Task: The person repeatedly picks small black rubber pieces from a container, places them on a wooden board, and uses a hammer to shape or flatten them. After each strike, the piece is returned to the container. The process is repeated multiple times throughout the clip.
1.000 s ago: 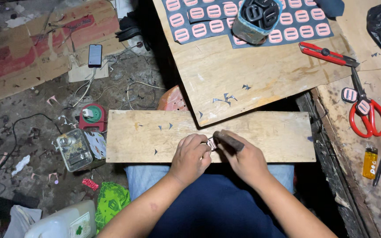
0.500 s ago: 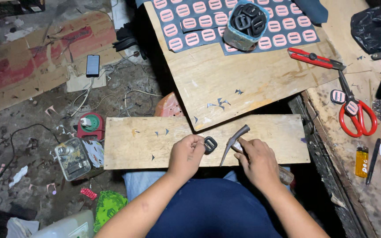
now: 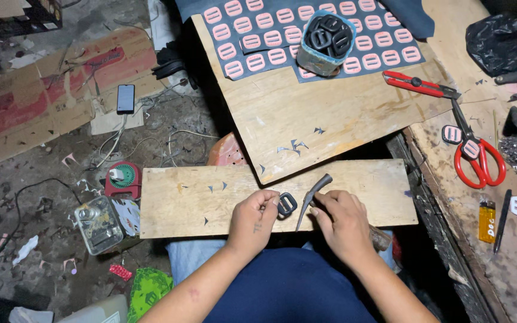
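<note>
A scarred plywood board (image 3: 210, 200) lies across a seated person's lap above a littered floor, its far edge tucked under a larger work panel (image 3: 330, 119). The left hand (image 3: 255, 218) pinches a dark oval buckle (image 3: 286, 204) flat near the board's front edge. The right hand (image 3: 342, 221) is closed around a curved metal tool (image 3: 312, 194), its tip raised just beside the buckle, bare wood to either side.

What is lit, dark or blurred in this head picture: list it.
Head view: bright light falls on the lap board, both hands and the buckle; the floor at left is dim, the gap under the bench black; focus is sharp at centre, no glare.
</note>
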`<action>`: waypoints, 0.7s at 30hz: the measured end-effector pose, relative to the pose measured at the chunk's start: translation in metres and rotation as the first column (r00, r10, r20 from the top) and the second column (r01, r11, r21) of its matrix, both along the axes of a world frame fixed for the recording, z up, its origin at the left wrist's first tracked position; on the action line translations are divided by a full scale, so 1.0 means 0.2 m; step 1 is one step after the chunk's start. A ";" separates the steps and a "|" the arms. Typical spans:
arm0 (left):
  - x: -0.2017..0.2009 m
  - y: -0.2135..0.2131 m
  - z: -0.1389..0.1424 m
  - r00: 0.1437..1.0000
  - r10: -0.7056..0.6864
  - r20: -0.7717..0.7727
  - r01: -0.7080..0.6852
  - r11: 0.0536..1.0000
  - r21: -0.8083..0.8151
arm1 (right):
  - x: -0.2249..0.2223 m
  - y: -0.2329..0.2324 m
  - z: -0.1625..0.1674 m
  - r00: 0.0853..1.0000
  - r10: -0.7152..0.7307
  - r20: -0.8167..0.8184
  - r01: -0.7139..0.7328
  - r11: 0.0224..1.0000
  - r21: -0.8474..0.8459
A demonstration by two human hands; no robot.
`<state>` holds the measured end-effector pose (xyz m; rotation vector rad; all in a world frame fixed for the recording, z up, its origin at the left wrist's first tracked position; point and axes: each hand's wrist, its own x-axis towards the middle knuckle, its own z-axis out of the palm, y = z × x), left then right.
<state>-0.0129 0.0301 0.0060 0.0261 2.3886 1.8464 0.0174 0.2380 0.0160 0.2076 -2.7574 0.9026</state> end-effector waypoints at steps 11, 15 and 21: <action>-0.07 -0.01 -0.07 0.981 -0.192 -0.028 0.180 0.955 -0.237 | -0.36 0.02 0.04 0.911 -0.045 0.411 0.230 0.881 -0.413; -0.10 0.01 -0.05 0.959 -0.276 -0.056 0.229 0.879 -0.418 | -0.76 0.16 0.18 0.959 -0.102 0.264 0.223 0.848 -0.480; -0.10 0.04 -0.01 0.948 -0.312 -0.061 0.242 0.834 -0.496 | -1.29 0.24 0.47 0.979 -0.167 0.114 0.201 0.757 -0.622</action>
